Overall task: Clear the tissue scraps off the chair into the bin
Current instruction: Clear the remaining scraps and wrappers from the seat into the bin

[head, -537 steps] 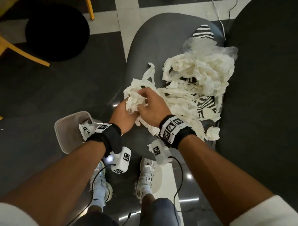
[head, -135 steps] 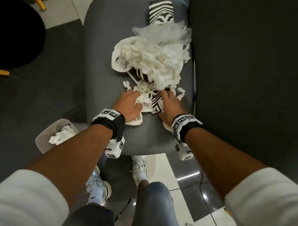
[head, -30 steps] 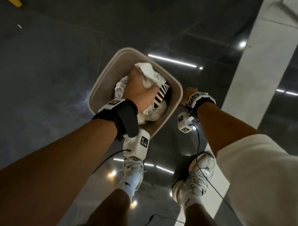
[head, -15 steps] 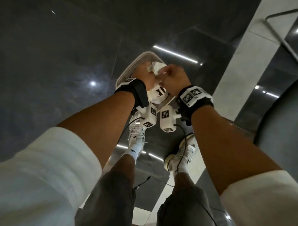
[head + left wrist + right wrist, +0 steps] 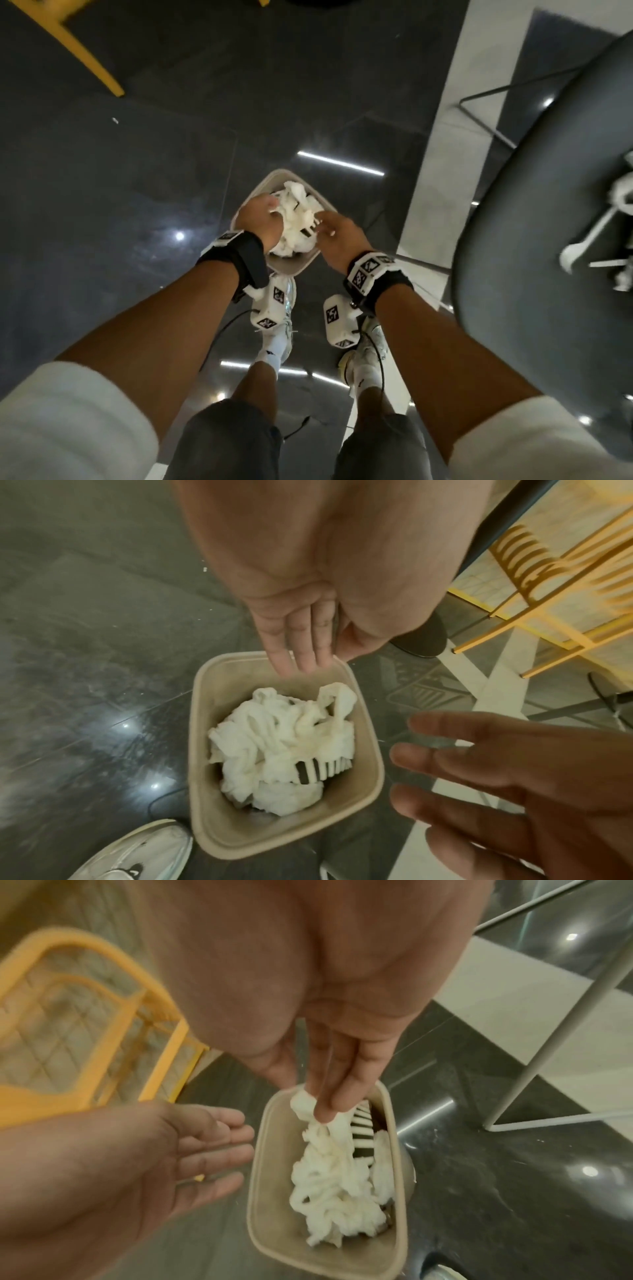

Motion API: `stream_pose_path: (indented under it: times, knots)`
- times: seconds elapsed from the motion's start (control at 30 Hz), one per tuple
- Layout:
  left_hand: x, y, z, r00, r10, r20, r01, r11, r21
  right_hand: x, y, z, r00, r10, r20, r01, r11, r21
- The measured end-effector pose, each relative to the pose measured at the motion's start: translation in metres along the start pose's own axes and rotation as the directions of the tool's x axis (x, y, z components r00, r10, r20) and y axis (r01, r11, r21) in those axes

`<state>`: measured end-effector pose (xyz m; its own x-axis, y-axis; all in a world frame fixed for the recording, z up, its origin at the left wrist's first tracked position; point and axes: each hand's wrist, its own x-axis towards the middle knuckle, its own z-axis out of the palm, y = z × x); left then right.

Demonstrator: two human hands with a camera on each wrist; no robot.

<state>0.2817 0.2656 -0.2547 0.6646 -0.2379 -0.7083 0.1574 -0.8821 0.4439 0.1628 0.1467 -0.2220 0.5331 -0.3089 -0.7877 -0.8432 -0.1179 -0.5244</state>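
Observation:
The beige bin (image 5: 294,270) stands on the dark floor, holding a heap of white tissue scraps (image 5: 298,219) and a black-and-white striped piece (image 5: 322,768). Both hands hover just above it. My left hand (image 5: 270,209) is over the bin's left rim, with straight fingers (image 5: 301,653) that hold nothing. My right hand (image 5: 323,222) is at the right rim with its fingers spread (image 5: 445,764); its fingertips (image 5: 329,1093) are just over a raised tissue strand (image 5: 308,1110). The grey chair seat (image 5: 531,274) is at the right, with more white scraps (image 5: 570,255) on it.
My two white shoes (image 5: 277,329) stand right behind the bin. A yellow chair (image 5: 548,588) is beyond it, with one yellow leg (image 5: 85,51) at the far left. Thin white metal chair legs (image 5: 548,1015) stand to the right, over a pale floor stripe (image 5: 435,171).
Half a second ago both hands held a tissue wad together over the bin. The wad now lies in the bin, and the hands have opened and drawn apart.

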Motion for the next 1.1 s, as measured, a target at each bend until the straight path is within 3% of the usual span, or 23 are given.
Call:
stream_pose_path:
  times: [0.17,0.3,0.47,0.6,0.67,0.73,0.83,0.9,0.97,1.03,1.1]
  knots:
    - [-0.041,0.089,0.028,0.972,0.235,0.031,-0.235,0.972,0.011,-0.046,0.02,-0.085,0.984,-0.05,-0.172,0.082,0.979,0.187]
    - [-0.085,0.176,0.084,0.903,0.409,0.13,-0.415,0.909,0.023,-0.089,0.053,-0.175,0.912,0.033,-0.409,0.097,0.951,0.293]
    - [-0.143,0.267,0.168,0.729,0.619,0.292,-0.673,0.727,0.138,-0.104,0.164,-0.264,0.814,0.178,-0.553,0.004,0.95,0.312]
    - [-0.181,0.326,0.227,0.581,0.728,0.365,-0.814,0.53,0.238,-0.173,0.163,-0.313,0.774,0.157,-0.613,0.001,0.969,0.249]
    - [-0.193,0.352,0.251,0.492,0.79,0.366,-0.869,0.42,0.261,-0.193,0.177,-0.332,0.713,0.144,-0.686,0.018,0.975,0.223]
    - [-0.202,0.372,0.272,0.434,0.815,0.384,-0.895,0.342,0.287,-0.205,0.193,-0.351,0.63,0.161,-0.76,0.045,0.969,0.243]
    - [-0.214,0.389,0.302,0.446,0.723,0.527,-0.886,0.274,0.373,-0.213,0.219,-0.387,0.519,0.176,-0.836,0.071,0.967,0.247]
    - [-0.214,0.387,0.315,0.466,0.637,0.614,-0.874,0.225,0.43,-0.212,0.23,-0.412,0.481,0.156,-0.863,0.048,0.978,0.203]
    - [-0.211,0.378,0.321,0.458,0.608,0.649,-0.881,0.212,0.423,-0.202,0.238,-0.435,0.484,0.159,-0.861,-0.004,0.984,0.179]
    - [-0.209,0.371,0.322,0.452,0.645,0.616,-0.888,0.262,0.377,-0.187,0.244,-0.457,0.513,0.16,-0.843,-0.048,0.986,0.158]
    - [-0.207,0.372,0.319,0.479,0.674,0.562,-0.876,0.333,0.348,-0.172,0.245,-0.477,0.544,0.161,-0.824,-0.078,0.987,0.141]
